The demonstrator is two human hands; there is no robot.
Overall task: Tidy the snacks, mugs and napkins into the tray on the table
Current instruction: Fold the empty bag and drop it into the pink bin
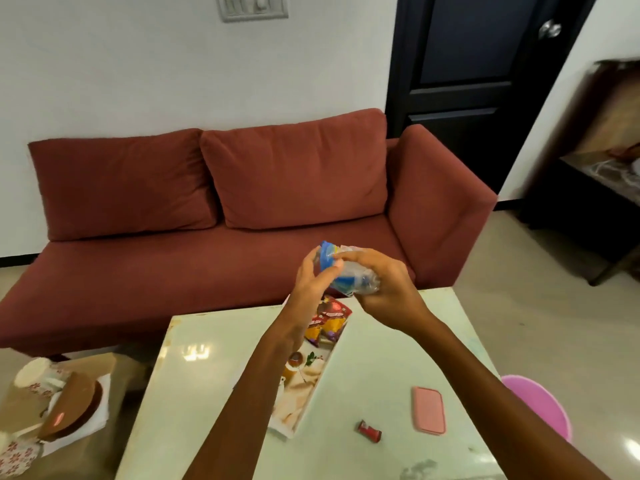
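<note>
Item: crumpled blue and clear plastic snack packet (348,277). It is held in the air above the far edge of the desk, in front of the sofa seat. Its long axis runs on a slant, with the blue end pointing up and to the far left and the clear end down to the near right.

Left hand (310,284): fingers curled round the blue far-left end, thumb pressed on the near face of the packet.

Right hand (386,294): fingers wrapped over the top and the clear near-right end, gripping it. The packet lies between the two hands, touching both.

Long white rectangular tray with a printed picture on its floor (308,375): lies on the desk below the hands, long axis running from the near left to the far right, its left part hidden by the left forearm. Contents: a cluster of red, yellow and purple snack packets (327,322) at the far end; the rest of the visible floor shows only the print.

Pale green glossy desk (381,355): also carries a small red wrapped sweet (370,430) near the tray's near end, apart from it, and a flat pink rectangular case (428,409) to the right of the sweet.

Surroundings: dark red fabric sofa (242,202) beyond the desk; round pink stool (543,407) at the desk's right edge; low side table at the near left with a round brown object (74,407) on a white sheet, the details blurred.
</note>
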